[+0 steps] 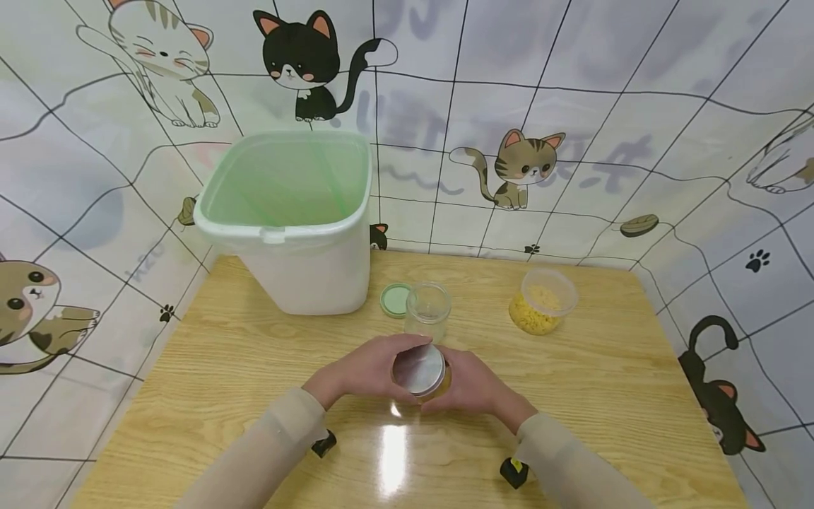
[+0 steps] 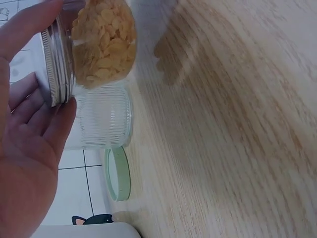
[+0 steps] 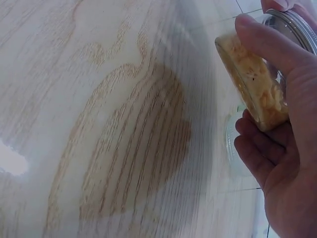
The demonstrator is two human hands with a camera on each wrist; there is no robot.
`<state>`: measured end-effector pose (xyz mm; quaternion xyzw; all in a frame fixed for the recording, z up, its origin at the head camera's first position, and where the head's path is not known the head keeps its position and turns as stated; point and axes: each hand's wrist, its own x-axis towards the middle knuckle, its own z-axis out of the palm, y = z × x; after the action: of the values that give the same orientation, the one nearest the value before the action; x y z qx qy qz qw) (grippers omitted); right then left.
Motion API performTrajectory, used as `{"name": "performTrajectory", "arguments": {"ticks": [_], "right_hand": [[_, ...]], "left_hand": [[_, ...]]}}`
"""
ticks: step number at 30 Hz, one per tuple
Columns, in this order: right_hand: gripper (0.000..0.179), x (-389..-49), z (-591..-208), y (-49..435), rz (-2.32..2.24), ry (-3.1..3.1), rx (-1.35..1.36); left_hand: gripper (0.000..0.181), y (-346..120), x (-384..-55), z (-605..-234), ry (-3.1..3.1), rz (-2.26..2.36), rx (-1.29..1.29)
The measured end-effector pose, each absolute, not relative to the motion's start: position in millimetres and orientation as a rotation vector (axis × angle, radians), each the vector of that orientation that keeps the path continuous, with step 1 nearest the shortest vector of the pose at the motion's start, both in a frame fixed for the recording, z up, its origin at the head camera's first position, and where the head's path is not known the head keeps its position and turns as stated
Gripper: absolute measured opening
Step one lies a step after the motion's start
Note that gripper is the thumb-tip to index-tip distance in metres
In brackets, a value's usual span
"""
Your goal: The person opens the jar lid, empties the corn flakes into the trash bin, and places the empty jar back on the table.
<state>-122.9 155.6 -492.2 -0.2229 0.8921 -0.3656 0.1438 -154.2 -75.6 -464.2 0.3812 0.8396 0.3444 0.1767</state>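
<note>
Both hands hold a clear jar of yellowish flakes above the table. Its silver screw lid faces up toward the head camera. My left hand grips the lid's rim between thumb and fingers. Around the jar's body curl the thumb and fingers of my right hand; in the right wrist view the jar looks tilted. Just beyond the hands stands an uncovered ribbed glass jar, with a green lid lying to its left.
A white bin with a green inside stands at the back left. On the right is a clear tub of yellow crumbs. The wooden table meets cat-patterned walls at the back and sides.
</note>
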Motion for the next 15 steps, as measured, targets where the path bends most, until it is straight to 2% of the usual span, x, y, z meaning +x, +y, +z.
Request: {"name": "performTrajectory", "arguments": {"ticks": [15], "right_hand": [[0.083,-125,-490,156,-0.976,2.703,-0.582]], "left_hand": [[0.091,-63,-145,-459,2.629,0.858,0.753]]}}
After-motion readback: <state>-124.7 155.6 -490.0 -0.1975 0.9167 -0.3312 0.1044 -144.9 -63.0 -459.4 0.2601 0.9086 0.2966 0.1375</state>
